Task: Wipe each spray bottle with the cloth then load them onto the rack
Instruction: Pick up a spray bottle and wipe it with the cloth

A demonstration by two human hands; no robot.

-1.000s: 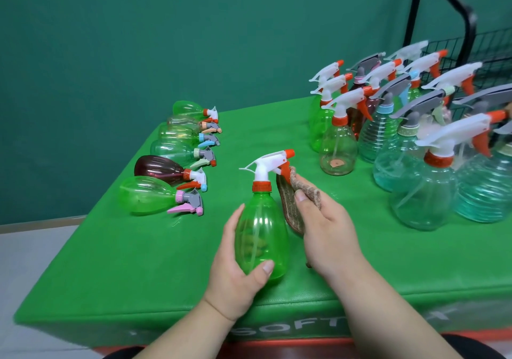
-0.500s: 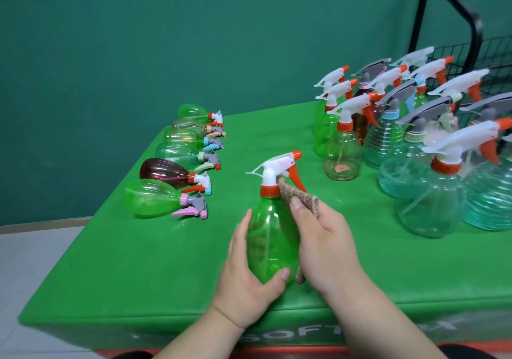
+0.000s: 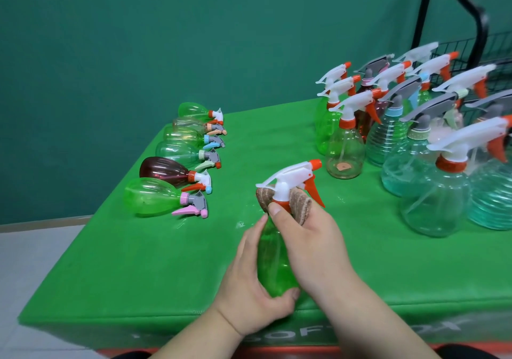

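One green bottle (image 3: 273, 261) is held upright above the near edge of the table (image 3: 138, 261), directly in front of the person. The base is covered by the left hand (image 3: 249, 289), so contact with the table cannot be determined. The left fingers (image 3: 253, 236) are curled round the lower body of the bottle, with the thumb laid across the front near the base.

A brown ribbed cloth (image 3: 300, 206) is wrapped round the neck, just under the white trigger head (image 3: 288, 175), and shows on both sides of the neck. The cloth is gripped by the right hand (image 3: 313, 236). Its fingers are closed round cloth and neck together, and the thumb is pressed on the orange collar. The orange nozzle points to the right and away from the person.

Six lying bottles (image 3: 149, 196) are noted to the left, in a row running away from the person, bases to the left and trigger heads to the right. The nearest is green with a pink and grey head, the next is dark brown, and the rest are green or clear.

Many standing bottles (image 3: 345, 148) are packed close together at the right, well apart from the held bottle. They are green, clear, brown and teal, with white or grey heads.

A black rack (image 3: 483, 20) with a wire mesh panel is seen behind this group, at the far right edge.

The table is covered in green. A teal wall (image 3: 166, 40) lies behind it, and a pale floor (image 3: 27, 247) to its left.
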